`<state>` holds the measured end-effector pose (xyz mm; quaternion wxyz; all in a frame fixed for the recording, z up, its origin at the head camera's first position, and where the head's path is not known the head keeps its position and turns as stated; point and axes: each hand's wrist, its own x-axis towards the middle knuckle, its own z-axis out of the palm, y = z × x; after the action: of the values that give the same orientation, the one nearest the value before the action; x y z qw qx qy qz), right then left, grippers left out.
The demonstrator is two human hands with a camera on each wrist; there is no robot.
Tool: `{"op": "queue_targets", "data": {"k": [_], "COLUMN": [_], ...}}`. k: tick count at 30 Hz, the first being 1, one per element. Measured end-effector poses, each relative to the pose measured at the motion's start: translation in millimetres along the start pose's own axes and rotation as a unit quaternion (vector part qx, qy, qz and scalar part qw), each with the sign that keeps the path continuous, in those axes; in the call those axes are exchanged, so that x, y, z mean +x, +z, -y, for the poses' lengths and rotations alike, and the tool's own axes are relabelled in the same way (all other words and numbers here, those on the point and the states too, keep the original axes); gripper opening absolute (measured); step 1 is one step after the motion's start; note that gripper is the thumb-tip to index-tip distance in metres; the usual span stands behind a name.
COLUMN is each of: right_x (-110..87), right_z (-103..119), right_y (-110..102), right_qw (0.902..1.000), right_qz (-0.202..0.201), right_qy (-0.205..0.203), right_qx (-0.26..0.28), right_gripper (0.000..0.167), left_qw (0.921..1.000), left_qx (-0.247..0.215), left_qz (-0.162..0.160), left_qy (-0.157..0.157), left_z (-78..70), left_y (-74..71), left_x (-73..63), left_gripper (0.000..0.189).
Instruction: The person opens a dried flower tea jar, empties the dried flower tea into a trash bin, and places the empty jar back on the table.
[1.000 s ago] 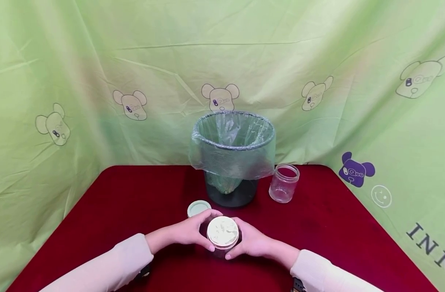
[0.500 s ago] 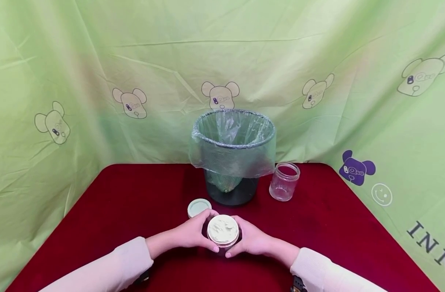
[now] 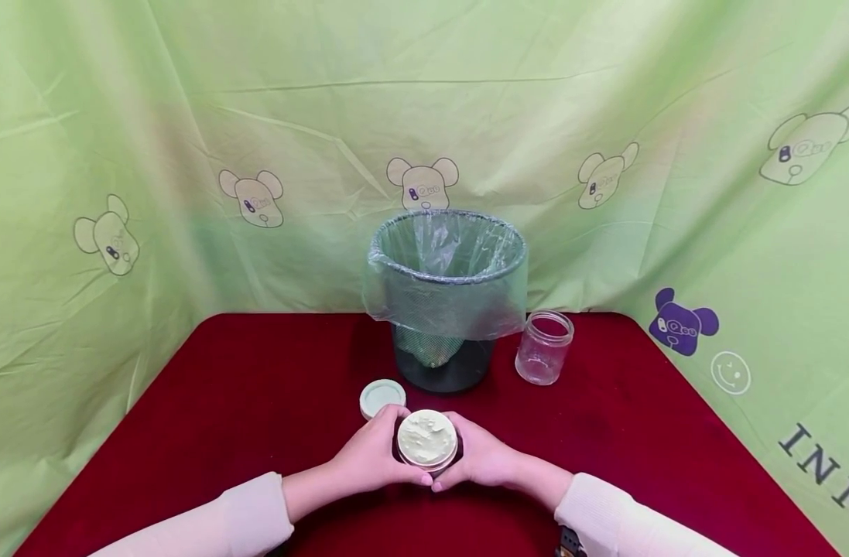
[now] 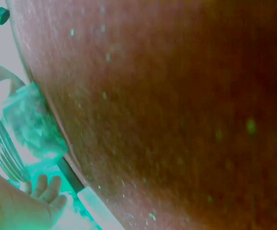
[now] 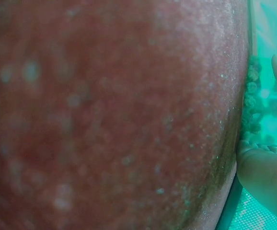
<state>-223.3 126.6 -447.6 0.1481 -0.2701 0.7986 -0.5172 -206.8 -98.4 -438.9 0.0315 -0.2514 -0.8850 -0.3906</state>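
Observation:
Between the hands, low in the middle of the head view, a round jar (image 3: 427, 439) stands with its pale, uneven top facing up. My left hand (image 3: 368, 466) curls round its left side, and my right hand (image 3: 487, 455) grips the right side. The two thumbs come close together at the near side. In the right wrist view, lumpy contents show through the clear wall of the jar (image 5: 252, 96). Just beyond the left fingers, a round pale green lid (image 3: 382, 396) lies on the table, partly covered by that hand.
A dark mesh bin (image 3: 446, 360) lined with a pale green plastic bag (image 3: 445, 302) stands behind the jar. To its right is an open clear glass jar (image 3: 544, 348). Red cloth (image 3: 271, 387) covers the table, and a green printed curtain (image 3: 313, 131) surrounds its back and sides.
My left hand has shifted slightly round the jar, its thumb moving right until it nearly meets the right thumb. My right hand stays in almost the same place.

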Motion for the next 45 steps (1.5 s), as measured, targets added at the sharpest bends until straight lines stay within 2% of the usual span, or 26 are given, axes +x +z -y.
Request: {"op": "queue_targets", "data": {"k": [6, 12, 16, 18, 24, 27, 31, 39, 45], "right_x": [-0.5, 0.2, 0.5, 0.6, 1.0, 1.0, 1.4, 1.9, 1.7], "right_z": [0, -2, -2, -2, -1, -1, -1, 0, 0], "right_y": [1, 1, 0, -1, -1, -1, -1, 0, -1], "right_qw": [1.0000, 1.0000, 1.0000, 1.0000, 1.0000, 1.0000, 1.0000, 0.9997, 0.9998], "right_qz": [-0.001, -0.001, -0.002, -0.002, 0.001, 0.002, 0.001, -0.004, -0.004], "right_qy": [0.005, 0.000, -0.002, -0.002, -0.002, -0.001, -0.002, 0.000, 0.001], "right_qx": [0.000, -0.001, -0.004, -0.006, -0.003, -0.001, -0.006, -0.024, -0.018], "right_gripper": [0.083, 0.082, 0.083, 0.084, 0.083, 0.083, 0.083, 0.084, 0.085], "left_qw": [0.9998, 0.9998, 0.9983, 0.9951, 0.9757, 0.9665, 0.9623, 0.9619, 0.9667], "left_qx": [0.003, -0.018, -0.046, -0.076, -0.159, -0.175, -0.169, -0.169, -0.168], "left_qz": [-0.019, 0.001, 0.035, 0.060, 0.142, 0.178, 0.204, 0.199, 0.174], "left_qy": [-0.009, -0.001, 0.011, 0.024, 0.052, 0.058, 0.062, 0.081, 0.084], "left_z": [-1.4, 4.6, 10.4, 13.9, 25.1, 27.5, 26.8, 28.3, 26.5], "left_y": [3.4, 0.4, -7.6, -12.2, -23.0, -25.3, -25.0, -19.1, -14.3], "left_x": [-2.6, -0.7, 5.0, 9.5, 23.1, 28.1, 32.7, 35.3, 32.1], "left_gripper": [0.084, 0.087, 0.089, 0.089, 0.086, 0.087, 0.089, 0.083, 0.077]}}
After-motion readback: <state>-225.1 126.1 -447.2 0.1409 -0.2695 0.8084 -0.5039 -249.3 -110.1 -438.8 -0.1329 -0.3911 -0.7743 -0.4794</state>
